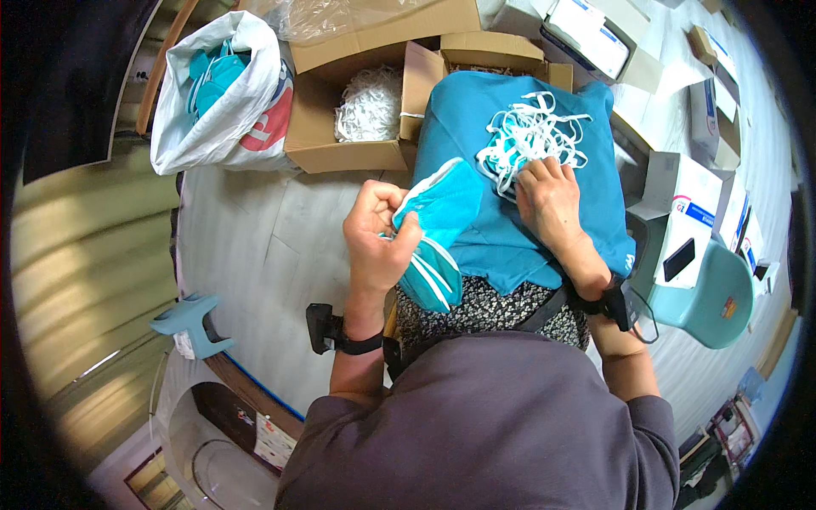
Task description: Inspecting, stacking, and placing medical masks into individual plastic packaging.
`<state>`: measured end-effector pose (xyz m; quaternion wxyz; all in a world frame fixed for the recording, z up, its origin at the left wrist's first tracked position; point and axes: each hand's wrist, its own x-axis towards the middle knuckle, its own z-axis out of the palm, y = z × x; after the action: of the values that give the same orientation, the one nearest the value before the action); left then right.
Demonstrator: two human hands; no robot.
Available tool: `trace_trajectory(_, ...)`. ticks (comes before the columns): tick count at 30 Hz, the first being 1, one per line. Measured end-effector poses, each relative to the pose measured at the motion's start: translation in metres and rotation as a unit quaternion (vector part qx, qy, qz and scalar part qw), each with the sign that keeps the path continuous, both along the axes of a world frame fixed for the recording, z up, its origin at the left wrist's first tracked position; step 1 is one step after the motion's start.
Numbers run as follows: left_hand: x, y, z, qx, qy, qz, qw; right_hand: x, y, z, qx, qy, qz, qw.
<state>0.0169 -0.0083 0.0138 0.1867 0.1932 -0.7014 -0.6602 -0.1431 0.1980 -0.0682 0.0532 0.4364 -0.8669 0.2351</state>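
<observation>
My left hand (pixel 379 231) is closed on teal face masks (pixel 441 204) with white edging, gripped between thumb and fingers. One flares up to the right of the hand, and more teal fabric (pixel 432 276) with white strips hangs below it. On the teal cloth (pixel 476 246) over my lap lies a tangled heap of white straps (pixel 537 127), with bits of teal showing among them. My right hand (pixel 548 197) reaches to the near side of this heap with its fingers curled down. Its fingertips are hidden, so I cannot see what they pinch.
A white sack (pixel 255 102) of teal masks stands at the far left. Beside it, an open cardboard box (pixel 340 157) contains a bundle of white strands (pixel 370 106). To the right are a light teal stool (pixel 714 297), a phone (pixel 679 259) and several white boxes (pixel 680 183).
</observation>
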Motion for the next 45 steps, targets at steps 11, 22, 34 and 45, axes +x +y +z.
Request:
trace_trajectory(11,-0.008,-0.001,0.005,0.049,-0.091,-0.128,0.986,-0.017,0.038,0.049,-0.399,-0.566,-0.151,0.705)
trace_trajectory(22,-0.037,0.044,-0.004,-0.102,-0.050,-0.079,0.990,-0.015,0.039,0.043,-0.148,-0.082,-0.122,0.978)
trace_trajectory(34,-0.023,0.040,0.031,-0.233,-0.123,-0.297,0.918,-0.004,0.025,0.077,-0.240,-0.105,0.116,0.958)
trace_trajectory(45,-0.043,0.057,0.011,-0.286,-0.142,-0.289,0.902,0.014,0.030,0.065,-0.269,-0.018,0.123,0.955)
